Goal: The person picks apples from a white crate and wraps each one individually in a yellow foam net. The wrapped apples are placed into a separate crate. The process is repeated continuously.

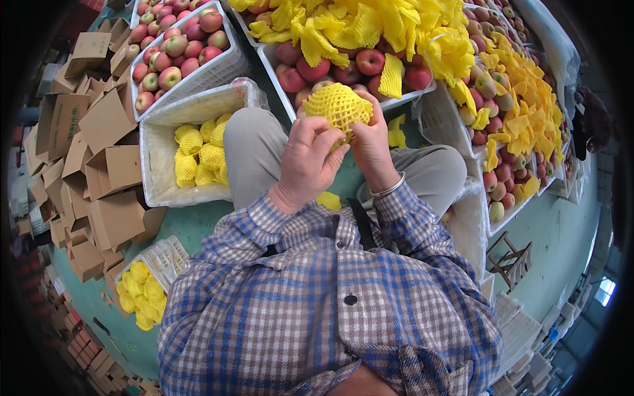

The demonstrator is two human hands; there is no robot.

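Above my knees, both hands hold a yellow foam net sleeve (342,108) stretched around a round fruit the size of an apple; the net covers nearly all of it. My left hand (309,158) pinches the net's lower edge between thumb and fingertips. Around the right side of the bundle curls my right hand (370,141), its thumb at the same lower edge. Just beyond lies a white plastic crate (267,62) of red apples (370,62), with a heap of loose yellow foam nets (376,22) on top. A lined white crate (148,163) left of my knee holds several net-wrapped fruits (212,156).
Apple crates (242,59) stand at upper left. Open cardboard boxes (111,218) pile up on the left. More wrapped fruit (141,292) spills from a tipped basket (166,260) at lower left. To the right are apple crates with orange-yellow nets (527,104) and a wooden folding stool (510,260).
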